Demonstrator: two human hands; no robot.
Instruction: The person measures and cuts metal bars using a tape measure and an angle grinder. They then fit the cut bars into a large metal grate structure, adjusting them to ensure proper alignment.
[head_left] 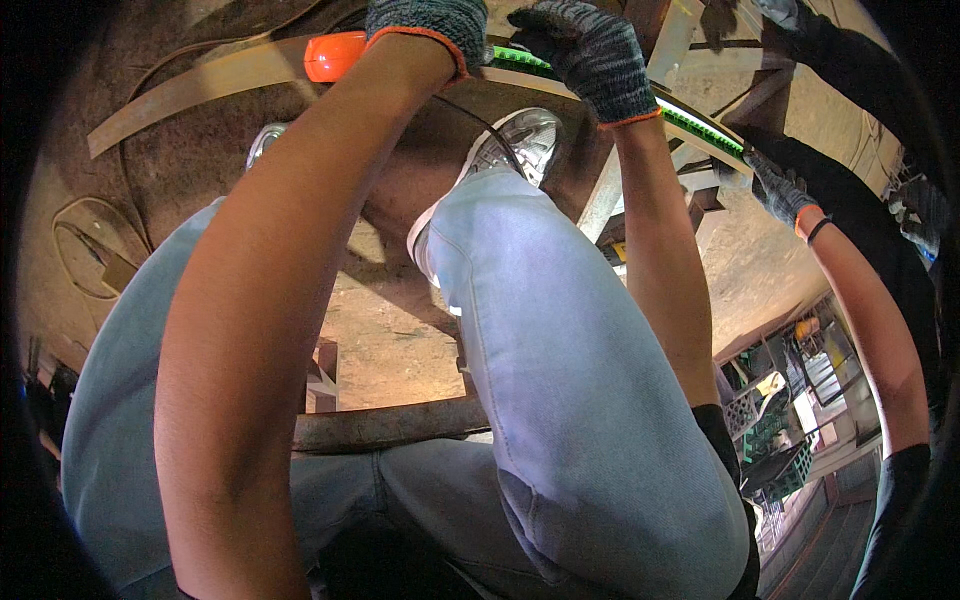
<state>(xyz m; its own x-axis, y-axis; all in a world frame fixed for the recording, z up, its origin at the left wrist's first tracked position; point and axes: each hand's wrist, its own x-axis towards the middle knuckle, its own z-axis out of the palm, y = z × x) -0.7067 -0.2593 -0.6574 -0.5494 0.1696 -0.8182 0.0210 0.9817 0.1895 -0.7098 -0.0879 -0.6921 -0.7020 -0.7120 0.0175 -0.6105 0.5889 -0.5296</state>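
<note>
My left hand (428,20), in a grey knit glove with an orange cuff, is at the top edge, closed around what looks like an orange tape measure (335,57). Its fingers are partly cut off by the frame. A green marked strip (700,128) stretches right from it along a long flat metal bar (200,92). Over the strip is my right hand (590,58), gloved alike, its fingers bent together; anything between them is hidden. Another person's gloved hand (780,190) is at the strip's right end.
Metal beams (605,195) cross under the bar on the right. A cable (122,190) winds over the floor at left. Below, a curved dark metal edge (390,425) lies between my legs. Green crates (790,475) stand at lower right.
</note>
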